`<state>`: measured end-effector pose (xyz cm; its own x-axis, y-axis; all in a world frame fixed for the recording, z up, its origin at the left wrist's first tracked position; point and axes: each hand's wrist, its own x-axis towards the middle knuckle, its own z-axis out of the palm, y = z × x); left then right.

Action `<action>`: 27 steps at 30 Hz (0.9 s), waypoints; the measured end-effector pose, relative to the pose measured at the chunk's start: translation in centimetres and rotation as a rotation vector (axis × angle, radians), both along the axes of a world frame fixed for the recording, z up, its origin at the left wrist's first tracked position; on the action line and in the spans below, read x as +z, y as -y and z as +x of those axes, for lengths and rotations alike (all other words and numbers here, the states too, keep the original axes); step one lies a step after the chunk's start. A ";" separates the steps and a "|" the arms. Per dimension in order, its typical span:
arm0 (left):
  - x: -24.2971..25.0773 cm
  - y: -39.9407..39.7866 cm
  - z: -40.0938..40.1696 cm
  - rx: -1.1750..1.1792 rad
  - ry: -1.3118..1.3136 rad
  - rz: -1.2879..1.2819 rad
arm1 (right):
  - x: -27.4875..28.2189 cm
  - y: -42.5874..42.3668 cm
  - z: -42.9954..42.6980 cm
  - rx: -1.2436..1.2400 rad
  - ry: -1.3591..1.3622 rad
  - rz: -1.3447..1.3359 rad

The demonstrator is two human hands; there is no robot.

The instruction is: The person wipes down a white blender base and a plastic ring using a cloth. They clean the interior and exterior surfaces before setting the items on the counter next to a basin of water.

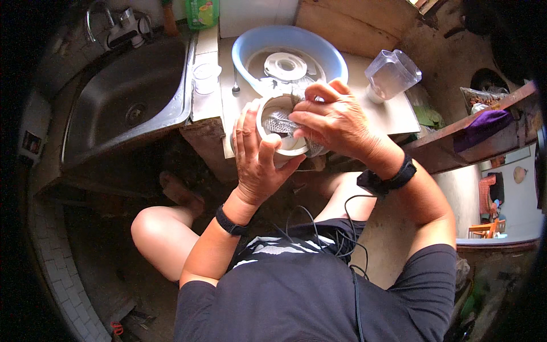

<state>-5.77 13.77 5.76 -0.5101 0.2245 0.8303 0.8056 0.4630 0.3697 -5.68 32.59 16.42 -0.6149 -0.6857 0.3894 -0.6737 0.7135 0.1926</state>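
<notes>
My left hand (pixel 256 158) grips the left side of a round white container (pixel 295 150), whose open mouth faces up towards me. On its right side, my right hand (pixel 331 117) holds a grey mesh cloth (pixel 278 122), part of which reaches into the container. Just beyond my hands, a blue plastic basin (pixel 244 42) holds a white ring-shaped part (pixel 285 66). A clear plastic jug-like container (pixel 393 75) stands tilted to the right of the basin. A small white cup (pixel 206 79) and a spoon (pixel 236 87) are to the basin's left.
A stainless steel sink (pixel 128 98) with a faucet (pixel 96 21) lies at the left. A green package (pixel 202 15) stands behind the counter (pixel 230 137). On the right, a purple cloth (pixel 483 128) hangs over a ledge. Dark cables lie across my lap.
</notes>
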 end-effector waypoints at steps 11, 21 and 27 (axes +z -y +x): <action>-0.8 -0.2 -0.4 -0.027 -0.080 -0.013 | 0.4 2.4 3.2 -0.028 0.368 0.076; -2.3 0.2 -1.2 -0.028 -0.121 0.101 | -1.4 3.9 2.3 -0.012 0.582 -0.381; -2.1 1.0 -1.5 -0.092 -0.010 0.149 | 0.0 4.5 1.9 -0.045 0.461 0.002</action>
<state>-7.29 12.76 3.68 -0.4844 0.1441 0.8629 0.8461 0.3278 0.4203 -3.80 28.09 16.45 -0.7530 -0.6546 0.0671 -0.6574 0.7441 -0.1188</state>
